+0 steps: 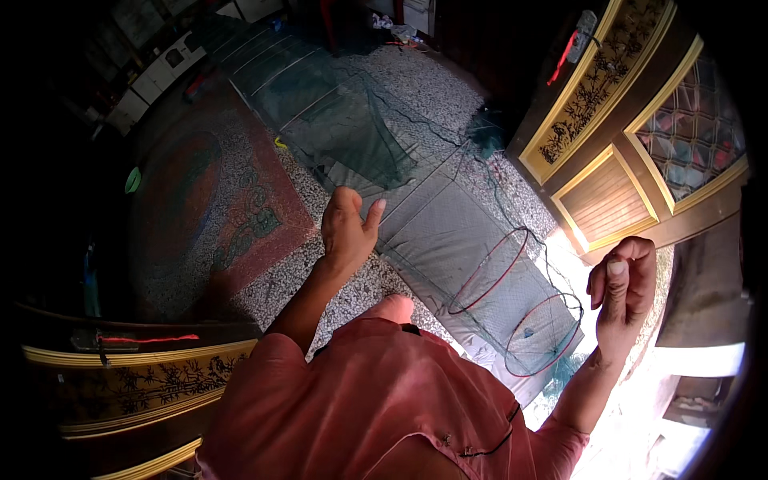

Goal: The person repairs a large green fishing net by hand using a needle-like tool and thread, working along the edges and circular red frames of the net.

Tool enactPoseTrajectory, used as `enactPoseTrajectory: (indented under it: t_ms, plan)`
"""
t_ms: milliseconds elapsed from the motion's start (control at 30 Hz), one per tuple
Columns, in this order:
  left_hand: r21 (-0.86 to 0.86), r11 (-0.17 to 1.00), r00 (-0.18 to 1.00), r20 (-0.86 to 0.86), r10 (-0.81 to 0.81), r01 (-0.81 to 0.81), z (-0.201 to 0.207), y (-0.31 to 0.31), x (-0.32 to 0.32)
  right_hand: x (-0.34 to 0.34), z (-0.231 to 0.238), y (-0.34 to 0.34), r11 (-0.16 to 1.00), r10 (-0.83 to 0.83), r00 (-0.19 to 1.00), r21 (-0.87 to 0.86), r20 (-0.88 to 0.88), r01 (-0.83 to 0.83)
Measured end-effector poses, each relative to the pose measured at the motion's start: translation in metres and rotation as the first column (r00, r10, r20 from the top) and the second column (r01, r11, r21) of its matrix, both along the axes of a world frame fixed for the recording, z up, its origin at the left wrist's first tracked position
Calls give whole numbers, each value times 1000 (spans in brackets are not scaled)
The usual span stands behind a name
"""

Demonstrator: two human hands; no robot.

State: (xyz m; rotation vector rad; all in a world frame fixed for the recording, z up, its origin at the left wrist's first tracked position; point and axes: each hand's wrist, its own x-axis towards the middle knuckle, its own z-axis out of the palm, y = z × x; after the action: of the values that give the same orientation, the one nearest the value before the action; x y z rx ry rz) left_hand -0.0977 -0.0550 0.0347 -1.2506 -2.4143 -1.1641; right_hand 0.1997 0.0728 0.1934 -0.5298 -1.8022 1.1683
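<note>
A long, dark green mesh net trap (452,216) stretches across the floor in front of me, with thin crosswise rods in its far part. Two red-rimmed hoops (486,272) stand in its near right end. My left hand (348,232) is over the net's left edge, thumb apart from the loosely bent fingers, with nothing visible between them. To the right of the hoops, my right hand (624,288) is raised with its thumb pressed to its curled fingers. Whatever it pinches, if anything, is too small to make out. A dark cord (500,196) runs along the net's right side.
Brown and gold doors stand at the right (604,196) and lower left (144,388). A red patterned floor panel (276,204) borders the speckled floor (320,316). Far off are white cabinets (152,84). A dark net bundle (486,128) lies near the right door.
</note>
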Motion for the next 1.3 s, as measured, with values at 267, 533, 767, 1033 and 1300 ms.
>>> enactPoseTrajectory:
  t_ms: [267, 533, 767, 1033, 1300]
  plan:
    - [401, 541, 383, 411, -828, 739, 36, 123, 81, -20, 24, 18, 998, 27, 987, 52, 157, -36]
    - [332, 211, -47, 626, -778, 919, 22, 197, 125, 20, 14, 49, 947, -219, 894, 307, 391, 97]
    - [135, 331, 113, 768, -631, 934, 15, 183, 89, 81, -33, 97, 980, -5, 396, -74, 918, 184]
    - [-129, 466, 449, 576, -683, 875, -1, 167, 116, 85, -138, 128, 867, -120, 870, -377, 477, 326]
    - [-105, 540, 517, 485, -705, 835, -9, 164, 119, 29, -143, 126, 993, -118, 683, 79, 721, 89]
